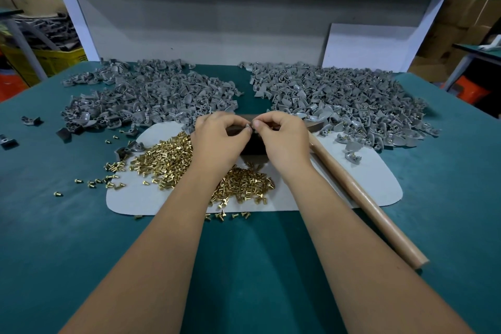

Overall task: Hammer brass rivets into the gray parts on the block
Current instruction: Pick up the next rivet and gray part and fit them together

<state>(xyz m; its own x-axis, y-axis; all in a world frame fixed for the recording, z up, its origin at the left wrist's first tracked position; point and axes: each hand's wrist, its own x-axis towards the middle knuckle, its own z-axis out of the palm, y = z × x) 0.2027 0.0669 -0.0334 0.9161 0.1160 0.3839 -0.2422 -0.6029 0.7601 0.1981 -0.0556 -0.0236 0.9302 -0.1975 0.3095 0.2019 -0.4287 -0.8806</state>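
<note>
Head view: left hand (217, 141) and right hand (284, 138) fingers pinching a small gray part (249, 125) together, just above the block (252, 145).

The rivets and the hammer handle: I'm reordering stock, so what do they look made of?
The rivets look like brass: bright yellow metal with shiny glints. The hammer handle looks like wood, probably smooth-finished: pale tan, matte, rounded end. Neither is certain from looks alone.

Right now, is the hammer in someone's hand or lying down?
Lying down. The hammer rests flat on the table, its wooden handle bare. The left hand and right hand are both pinching a small gray part instead.
</note>
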